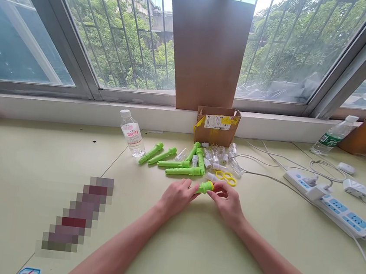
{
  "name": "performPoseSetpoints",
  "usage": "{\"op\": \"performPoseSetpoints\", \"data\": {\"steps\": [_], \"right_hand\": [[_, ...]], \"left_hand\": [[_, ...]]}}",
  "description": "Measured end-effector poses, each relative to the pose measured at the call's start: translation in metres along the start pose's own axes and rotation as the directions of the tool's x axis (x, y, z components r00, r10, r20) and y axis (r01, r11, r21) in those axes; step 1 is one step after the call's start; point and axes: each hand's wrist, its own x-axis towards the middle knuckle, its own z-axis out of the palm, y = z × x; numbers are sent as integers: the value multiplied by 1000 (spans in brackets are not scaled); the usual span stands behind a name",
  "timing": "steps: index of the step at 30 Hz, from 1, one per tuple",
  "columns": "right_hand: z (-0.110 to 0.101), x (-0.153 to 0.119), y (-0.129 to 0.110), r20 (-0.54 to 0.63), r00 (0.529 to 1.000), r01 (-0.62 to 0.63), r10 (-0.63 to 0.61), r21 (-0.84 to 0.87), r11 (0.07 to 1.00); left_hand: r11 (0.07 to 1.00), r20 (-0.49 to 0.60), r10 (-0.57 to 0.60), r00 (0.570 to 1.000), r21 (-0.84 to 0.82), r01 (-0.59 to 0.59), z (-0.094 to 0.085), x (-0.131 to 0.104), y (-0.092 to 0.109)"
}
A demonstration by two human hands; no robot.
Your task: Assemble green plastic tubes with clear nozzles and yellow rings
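Note:
My left hand (177, 196) is closed around a green plastic tube (203, 188), which lies low over the table and points to the right. A yellow ring (211, 185) sits at the tube's right end, and the fingers of my right hand (229, 203) pinch it there. How far the ring is on the tube cannot be made out. Just beyond my hands lie more yellow rings (226, 177) and several loose green tubes (179, 170). Clear plastic containers (221, 153), some with white ends, are heaped behind the rings.
A small cardboard box (216, 132) stands behind the pile, below a tall brown board (210, 55). A water bottle (132, 134) is to the left, another bottle (332, 135) at the far right. A power strip (336, 205) with cables lies to the right. A pixelated patch covers something at left.

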Motion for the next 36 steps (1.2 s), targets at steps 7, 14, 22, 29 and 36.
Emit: {"op": "performPoseSetpoints", "data": {"steps": [7, 14, 22, 29, 36], "right_hand": [[-2, 3, 2, 57, 998, -45, 41, 73, 996], [-2, 4, 4, 60, 998, -10, 6, 67, 998], [-2, 1, 2, 65, 994, -92, 89, 39, 995], [-2, 2, 1, 61, 996, -66, 62, 63, 996], [-3, 4, 1, 65, 997, -37, 33, 61, 997]], "left_hand": [[1000, 25, 21, 999, 10, -21, 0, -1, 0], [1000, 31, 21, 999, -12, -20, -1, 0, 0], [1000, 43, 24, 999, 2, -25, -3, 0, 1], [1000, 35, 26, 999, -13, -25, -3, -1, 1], [999, 31, -17, 999, -34, 18, -3, -1, 5]]}}
